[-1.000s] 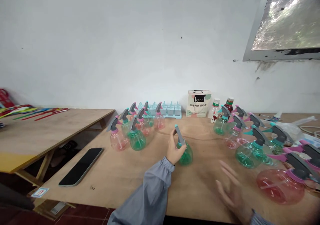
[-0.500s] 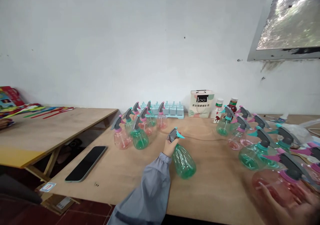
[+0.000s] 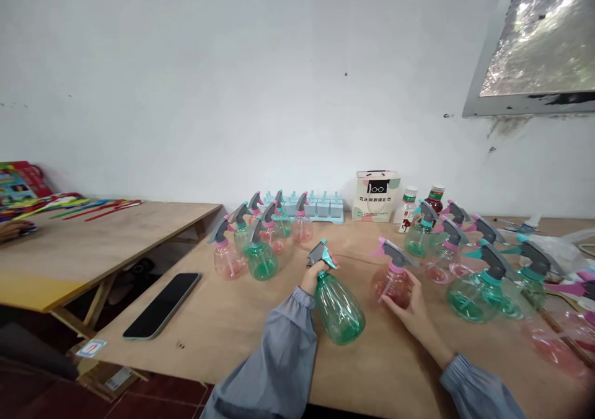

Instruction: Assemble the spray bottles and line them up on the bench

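Note:
Near the middle of the wooden table, my left hand (image 3: 314,276) is closed round the neck of a green spray bottle (image 3: 341,310), which leans with its grey and teal head up and to the left. To its right, my right hand (image 3: 411,301) grips the round body of a pink spray bottle (image 3: 390,282) with a grey and pink head. A group of pink and green spray bottles (image 3: 263,261) stands at the back left. More spray bottles (image 3: 471,295) are on the right side.
A black phone (image 3: 162,305) lies at the table's left edge. Behind stand a light blue tray of moulds (image 3: 325,208), a paper bag (image 3: 375,197) and two small capped bottles. Another table (image 3: 116,233) on the left holds coloured strips; a person's hand (image 3: 13,229) rests there.
My right hand has carried the pink bottle from the lower right toward the middle. The green bottle in my left hand has tipped slightly, its head turned a little.

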Motion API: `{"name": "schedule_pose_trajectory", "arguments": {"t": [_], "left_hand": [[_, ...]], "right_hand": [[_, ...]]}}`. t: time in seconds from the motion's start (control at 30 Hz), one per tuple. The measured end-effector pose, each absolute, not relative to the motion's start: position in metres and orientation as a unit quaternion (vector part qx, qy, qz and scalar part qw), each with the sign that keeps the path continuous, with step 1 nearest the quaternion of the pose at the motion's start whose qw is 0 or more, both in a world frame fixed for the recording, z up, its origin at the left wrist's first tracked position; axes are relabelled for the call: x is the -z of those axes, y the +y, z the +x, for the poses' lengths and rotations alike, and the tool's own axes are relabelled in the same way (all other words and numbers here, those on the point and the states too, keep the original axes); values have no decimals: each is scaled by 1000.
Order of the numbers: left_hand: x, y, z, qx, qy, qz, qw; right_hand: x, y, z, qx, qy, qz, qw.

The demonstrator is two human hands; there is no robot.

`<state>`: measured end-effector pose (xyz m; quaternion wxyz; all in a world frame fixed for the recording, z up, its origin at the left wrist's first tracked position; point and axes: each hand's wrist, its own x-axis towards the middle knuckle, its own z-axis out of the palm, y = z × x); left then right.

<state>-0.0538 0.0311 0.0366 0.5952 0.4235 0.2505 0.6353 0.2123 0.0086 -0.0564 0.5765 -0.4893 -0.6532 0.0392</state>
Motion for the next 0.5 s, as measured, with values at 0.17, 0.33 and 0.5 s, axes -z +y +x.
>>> {"name": "schedule_pose_trajectory", "arguments": {"t": [0.17,0.33,0.5], "left_hand": [[-37,30,-56,-603,215,445,626],[-38,32,-56,-625,200,436,616],[-39,32,-59,-628,216,442,603]], "right_hand": [[53,50,193,2,-613,-489,621],[54,50,188,-16,-611,-484,627],[55,45,191,-48,-612,-485,623]]}}
